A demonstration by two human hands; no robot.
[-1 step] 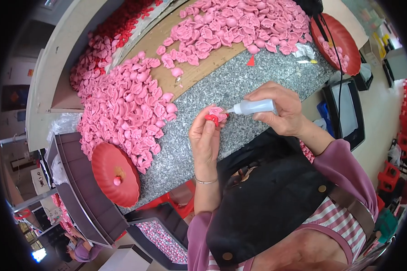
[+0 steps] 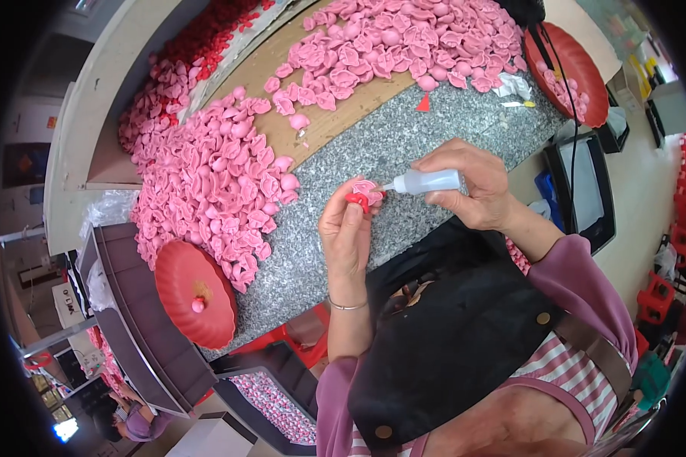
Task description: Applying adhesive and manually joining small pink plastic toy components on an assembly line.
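Over the grey speckled worktop, my left hand (image 2: 346,228) pinches a small pink and red moulded piece (image 2: 364,193) between thumb and fingers. My right hand (image 2: 474,184) grips a translucent squeeze bottle (image 2: 432,181) lying sideways, its thin nozzle pointing left. The nozzle tip meets or almost meets the edge of the pink and red piece; I cannot tell whether it touches. Fingers partly hide the piece. To the left spreads a heap of pink shell-like pieces (image 2: 206,179), and a second pink heap (image 2: 404,42) lies at the far side.
A red scalloped dish (image 2: 177,282) with one small piece stands at the left edge; another red dish (image 2: 587,68) holding pink pieces is at far right. Small red pieces (image 2: 206,38) fill the far left. Below the worktop sits a dark tray (image 2: 301,381) of pink and white bits.
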